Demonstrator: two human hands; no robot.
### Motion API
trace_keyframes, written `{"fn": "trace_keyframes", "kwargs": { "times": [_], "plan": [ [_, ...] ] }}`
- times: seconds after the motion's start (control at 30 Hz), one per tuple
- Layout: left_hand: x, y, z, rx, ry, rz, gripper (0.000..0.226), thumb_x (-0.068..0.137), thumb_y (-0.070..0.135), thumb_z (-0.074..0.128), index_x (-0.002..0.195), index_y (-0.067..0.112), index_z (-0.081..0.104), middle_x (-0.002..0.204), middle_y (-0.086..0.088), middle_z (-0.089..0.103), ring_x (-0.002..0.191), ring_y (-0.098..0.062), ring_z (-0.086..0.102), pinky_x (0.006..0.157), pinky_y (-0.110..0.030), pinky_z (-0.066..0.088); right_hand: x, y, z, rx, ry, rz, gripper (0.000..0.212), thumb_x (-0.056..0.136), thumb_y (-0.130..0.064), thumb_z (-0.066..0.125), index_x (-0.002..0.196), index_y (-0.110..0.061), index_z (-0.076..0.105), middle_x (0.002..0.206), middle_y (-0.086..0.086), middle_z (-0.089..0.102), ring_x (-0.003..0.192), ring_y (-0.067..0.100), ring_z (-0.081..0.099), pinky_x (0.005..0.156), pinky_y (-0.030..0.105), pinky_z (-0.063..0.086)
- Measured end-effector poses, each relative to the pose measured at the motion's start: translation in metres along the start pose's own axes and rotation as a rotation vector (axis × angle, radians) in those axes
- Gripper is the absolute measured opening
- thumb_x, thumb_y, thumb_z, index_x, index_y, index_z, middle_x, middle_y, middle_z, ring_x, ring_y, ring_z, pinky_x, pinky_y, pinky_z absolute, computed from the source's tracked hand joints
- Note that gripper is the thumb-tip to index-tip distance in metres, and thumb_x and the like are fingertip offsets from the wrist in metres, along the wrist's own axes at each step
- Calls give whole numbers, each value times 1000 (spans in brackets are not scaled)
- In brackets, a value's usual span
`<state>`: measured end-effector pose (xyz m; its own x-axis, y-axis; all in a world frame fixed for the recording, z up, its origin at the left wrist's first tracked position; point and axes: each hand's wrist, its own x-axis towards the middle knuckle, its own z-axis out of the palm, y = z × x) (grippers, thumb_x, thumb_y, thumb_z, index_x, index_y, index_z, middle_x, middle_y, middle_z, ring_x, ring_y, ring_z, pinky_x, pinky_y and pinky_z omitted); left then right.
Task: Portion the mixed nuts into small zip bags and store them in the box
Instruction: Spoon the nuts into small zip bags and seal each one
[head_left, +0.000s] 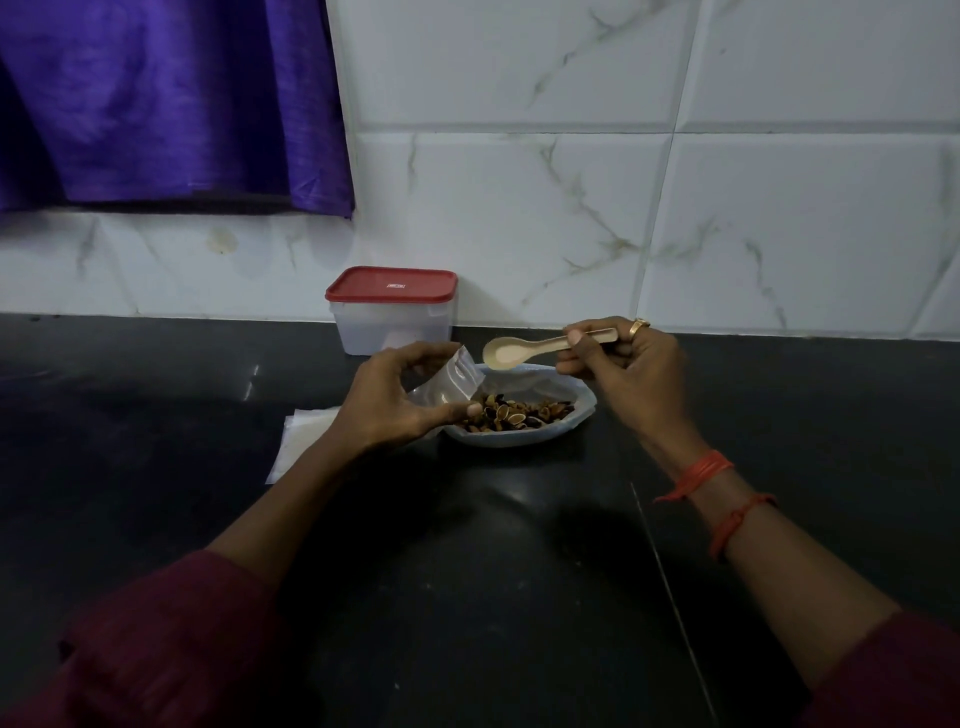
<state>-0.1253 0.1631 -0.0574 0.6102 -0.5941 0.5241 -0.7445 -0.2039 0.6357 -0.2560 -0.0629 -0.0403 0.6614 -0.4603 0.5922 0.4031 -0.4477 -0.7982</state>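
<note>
I note the left hand (395, 400) pinching the limp, light zip bag (451, 383) beside the nuts (511, 413); the right hand (631, 371) grips an empty spoon (511, 352). Grip the bag's rim.

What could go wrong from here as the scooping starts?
1. The left hand pinches the small zip bag by its side; the mouth looks narrow, so nuts off the spoon may spill onto the counter.
2. The nuts sit in a shallow, floppy open pouch; a hard scoop by the right hand could push them over its edge.
3. The box has its red lid on, and both hands are occupied.
</note>
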Motion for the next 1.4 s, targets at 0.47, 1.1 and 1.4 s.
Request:
{"fn": "trace_keyframes", "kwargs": {
  "times": [0.47, 1.1, 1.4],
  "plan": [
    [3, -6, -1, 67, -9, -38, 71, 69, 42, 84, 132, 19, 61, 125, 2, 66, 104, -2, 60, 78, -2, 46, -3, 27, -17, -728, -197, -272, 16, 86, -23, 73, 100, -23, 80, 83, -3, 77, 72, 9, 69, 71, 14, 52],
    [4, -5, 0, 56, -23, -49, 69, 71, 40, 85, 132, 19, 62, 120, 1, 69, 102, -8, 64, 81, -15, 53, -9, 23, -5, -170, -150, 455, 8, 89, -9, 72, 86, -3, 77, 72, 9, 76, 44, 7, 58, 50, 23, 50],
    [4, -5, 1, 51, -34, -57, 68, 71, 40, 85, 132, 20, 61, 120, 1, 68, 102, -8, 64, 80, -14, 53, -11, 21, 0, -165, -185, 473, 7, 89, -11, 73, 86, -6, 77, 72, 7, 76, 47, 7, 63, 51, 21, 52]
  ]
}}
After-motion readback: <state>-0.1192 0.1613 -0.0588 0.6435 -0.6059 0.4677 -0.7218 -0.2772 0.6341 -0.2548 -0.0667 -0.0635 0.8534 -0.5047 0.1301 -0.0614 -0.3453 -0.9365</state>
